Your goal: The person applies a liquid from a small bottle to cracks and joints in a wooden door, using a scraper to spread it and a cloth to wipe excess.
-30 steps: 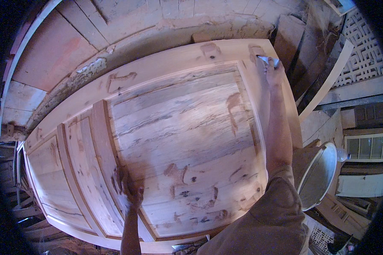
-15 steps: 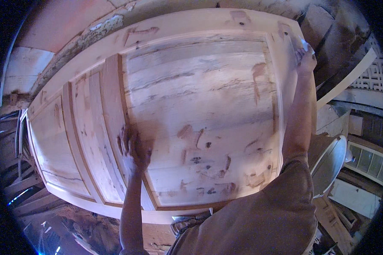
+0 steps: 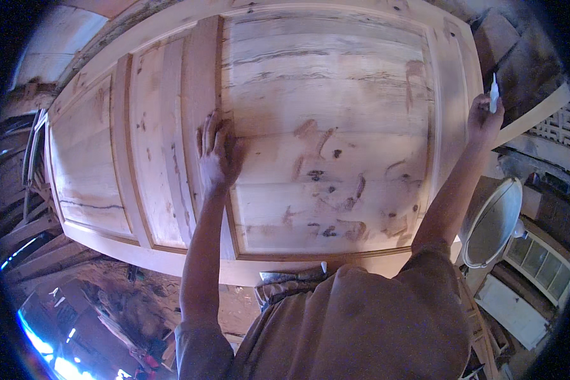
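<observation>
A large pale wooden panelled door (image 3: pixel 367 120) lies flat before me, with knots, dark grain streaks and brownish patches on its wide panel. My left hand (image 3: pixel 219 155) rests with fingers spread at the edge between a raised cross rail (image 3: pixel 202 69) and that panel, holding nothing. Just past the door's right edge, my right hand (image 3: pixel 486 119) is closed round a small white bottle with a thin pointed nozzle (image 3: pixel 494 95). The nozzle points up and away from me in the view.
Right of the door stand a round white-rimmed basin-like thing (image 3: pixel 493 221), a curved pale strip (image 3: pixel 535 114) and a window frame with panes (image 3: pixel 538 256). Timber pieces (image 3: pixel 28 247) are stacked at the left. Debris (image 3: pixel 126 291) covers the ground at lower left.
My right hand with the bottle has come off the door's far right corner to just beyond its right edge. My left hand remains at the rail. The whole view has shifted.
</observation>
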`<state>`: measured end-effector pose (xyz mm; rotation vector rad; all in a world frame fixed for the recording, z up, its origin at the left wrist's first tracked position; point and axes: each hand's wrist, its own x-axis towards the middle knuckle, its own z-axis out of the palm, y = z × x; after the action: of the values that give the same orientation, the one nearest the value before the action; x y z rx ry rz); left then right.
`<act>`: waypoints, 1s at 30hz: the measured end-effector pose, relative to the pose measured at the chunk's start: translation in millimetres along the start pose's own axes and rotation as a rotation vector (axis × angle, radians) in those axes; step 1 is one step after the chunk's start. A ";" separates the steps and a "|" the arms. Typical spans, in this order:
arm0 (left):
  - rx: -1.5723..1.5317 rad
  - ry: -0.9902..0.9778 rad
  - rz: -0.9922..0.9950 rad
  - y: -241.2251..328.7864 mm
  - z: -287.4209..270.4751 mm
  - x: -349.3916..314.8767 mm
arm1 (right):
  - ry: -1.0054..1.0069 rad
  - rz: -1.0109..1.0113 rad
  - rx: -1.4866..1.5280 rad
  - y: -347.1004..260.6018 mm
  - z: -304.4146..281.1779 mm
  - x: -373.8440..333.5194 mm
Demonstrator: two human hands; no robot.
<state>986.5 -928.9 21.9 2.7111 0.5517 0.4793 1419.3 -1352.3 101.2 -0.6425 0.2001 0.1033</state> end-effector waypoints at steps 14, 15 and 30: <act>-1.203 0.790 -0.570 7.6 -41.9 -50.1 | 0.037 0.280 -0.034 17.9 -23.5 -281.1; -1.196 0.786 -0.612 12.0 -51.0 -67.1 | 0.076 0.284 -0.051 18.9 -18.4 -304.0; -0.878 0.474 -0.739 71.3 -79.8 -198.7 | 0.145 0.348 -0.020 19.8 -42.7 -377.2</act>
<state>805.5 -1055.3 69.1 1.4288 1.0806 0.8799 1041.6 -1375.0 138.0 -0.6307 0.4508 0.3945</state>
